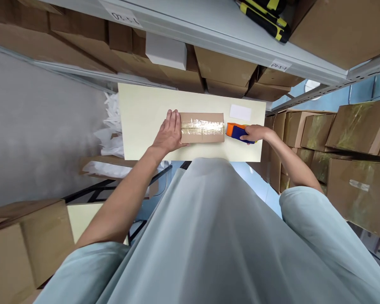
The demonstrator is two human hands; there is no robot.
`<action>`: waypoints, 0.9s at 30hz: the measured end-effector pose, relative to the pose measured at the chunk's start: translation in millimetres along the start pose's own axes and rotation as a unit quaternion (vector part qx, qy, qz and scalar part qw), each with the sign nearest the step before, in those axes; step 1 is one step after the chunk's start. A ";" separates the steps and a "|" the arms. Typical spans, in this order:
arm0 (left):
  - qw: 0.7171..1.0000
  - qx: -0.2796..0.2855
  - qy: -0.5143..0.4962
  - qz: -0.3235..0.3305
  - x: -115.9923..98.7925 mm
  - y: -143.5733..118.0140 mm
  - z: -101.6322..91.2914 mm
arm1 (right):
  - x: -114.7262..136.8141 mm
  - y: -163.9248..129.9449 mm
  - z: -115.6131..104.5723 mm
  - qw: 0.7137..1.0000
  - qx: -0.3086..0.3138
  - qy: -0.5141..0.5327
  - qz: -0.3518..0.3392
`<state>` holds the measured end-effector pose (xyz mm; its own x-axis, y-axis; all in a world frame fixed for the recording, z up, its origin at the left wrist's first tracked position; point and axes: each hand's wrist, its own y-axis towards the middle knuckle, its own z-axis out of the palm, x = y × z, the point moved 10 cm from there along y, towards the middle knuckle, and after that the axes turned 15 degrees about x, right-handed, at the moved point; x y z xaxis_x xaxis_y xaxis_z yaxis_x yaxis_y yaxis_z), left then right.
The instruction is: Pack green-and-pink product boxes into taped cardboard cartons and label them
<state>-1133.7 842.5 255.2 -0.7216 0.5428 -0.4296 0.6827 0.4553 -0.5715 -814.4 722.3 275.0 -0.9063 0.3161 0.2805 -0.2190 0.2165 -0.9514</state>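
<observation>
A small cardboard box (202,136) lies on the cream board, with shiny clear tape along its middle. My left hand (169,134) rests against the box's left end, fingers stretched out and the thumb by its lower corner. Just off the box's right end is an orange and blue tape dispenser (238,131). My right hand (253,133) is closed around it, and its orange front points at the box. A blank white label (240,112) lies on the board above the dispenser.
The cream board (145,99) stands before a metal shelf (209,36) holding cardboard boxes and a white box (166,50). Black-and-yellow tools (267,21) lie on the upper shelf. Stacked cartons (351,126) rise at right, a carton (47,236) at lower left. White packing material (110,126) is left.
</observation>
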 end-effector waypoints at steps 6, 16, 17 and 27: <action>1.000 -0.003 -0.003 0.004 1.6 1.5 1.7 | 3.8 4.0 11.3 0.990 -0.116 0.040 0.064; 0.974 -0.169 0.075 0.131 -93.8 -3.2 -89.5 | 97.7 -117.7 -75.0 0.944 -0.329 -0.002 -0.003; 0.961 -0.208 0.087 0.159 -110.4 -4.4 -112.2 | 117.6 -131.5 -95.3 0.933 -0.358 -0.029 -0.031; 0.950 -0.290 0.052 0.099 -115.3 14.7 -260.0 | 259.5 -179.1 -255.9 0.830 -0.528 -0.165 -0.073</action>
<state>-1010.7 970.1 478.1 -0.5776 0.7119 -0.3996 0.7743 0.6328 0.0082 -917.9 1001.9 550.7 -0.9858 -0.0176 0.1670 -0.0545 0.9741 -0.2195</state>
